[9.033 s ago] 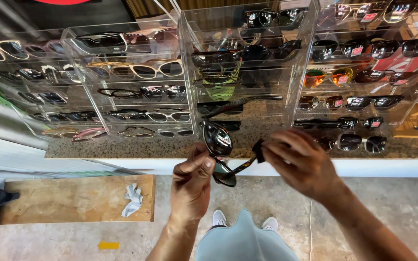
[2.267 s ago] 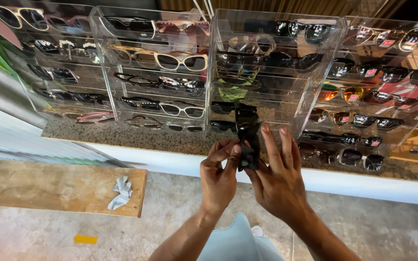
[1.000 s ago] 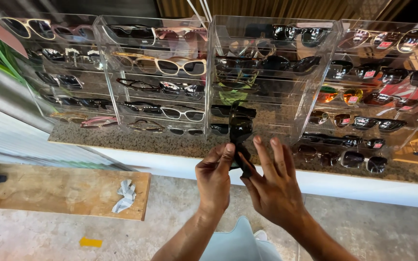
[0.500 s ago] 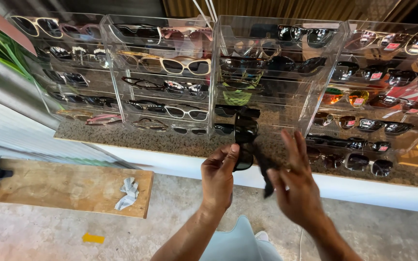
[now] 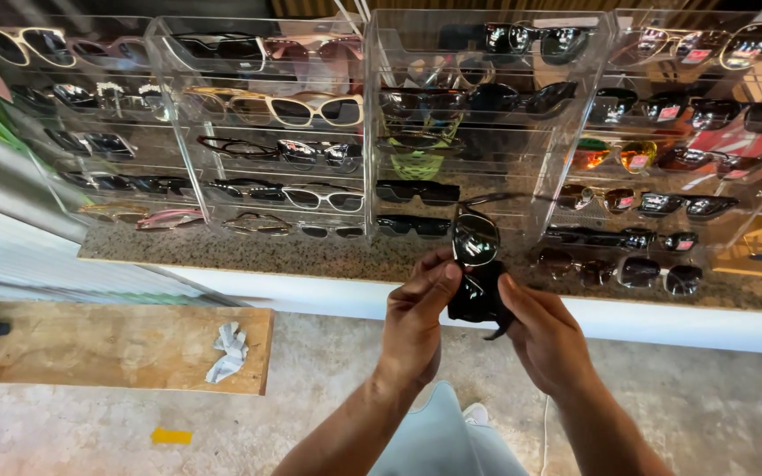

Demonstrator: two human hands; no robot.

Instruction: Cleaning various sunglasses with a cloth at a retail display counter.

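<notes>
Both hands close their grip on a pair of black sunglasses [image 5: 476,269] held on end just before the table's [image 5: 328,260] edge; left hand [image 5: 416,317] pinches one side; right hand [image 5: 544,339] clasps the other; clear display racks [image 5: 487,115] stand behind.

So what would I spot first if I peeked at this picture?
Probably the two hands in the middle: the left hand and right hand together hold a pair of dark sunglasses. Behind them, clear plastic racks full of sunglasses stand in a row on a speckled stone counter. Low on the left, a crumpled white cloth lies on a wooden board on the floor.
</notes>
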